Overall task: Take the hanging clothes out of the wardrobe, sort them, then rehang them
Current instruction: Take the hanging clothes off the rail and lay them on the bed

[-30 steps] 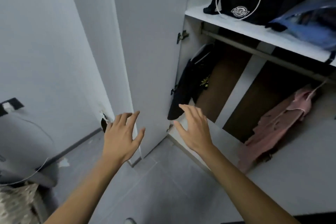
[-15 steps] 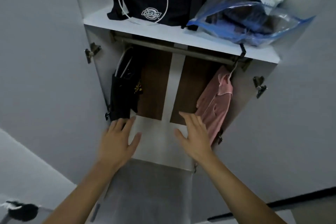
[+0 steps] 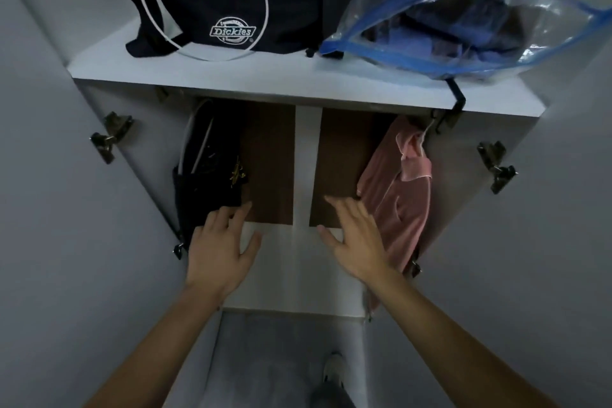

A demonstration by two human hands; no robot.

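Two garments hang inside the open wardrobe (image 3: 331,295), under its upper shelf (image 3: 265,83). A black garment (image 3: 205,182) hangs at the left side and a pink garment (image 3: 400,195) at the right, with bare brown back panel between them. Both look like soft, light cloth that will sag and swing rather than keep a shape, so pulling on the fabric would likely drag it off its hanger. The better hold is probably up at the hanger: the pink one's hook (image 3: 427,132) shows near the collar, while the black one's is hidden in shadow under the shelf. The rail itself is barely visible.

The left hand (image 3: 220,248) reaches toward the lower edge of the black garment, fingers (image 3: 231,214) spread and loosely extended; the tips overlap the cloth, but whether they touch cannot be told. The right hand (image 3: 356,242) is likewise released, fingers splayed, just beside the pink garment's hem and grasping nothing.

On the shelf above sit a dark bag (image 3: 228,0) and a clear plastic bag (image 3: 463,23) of folded things.
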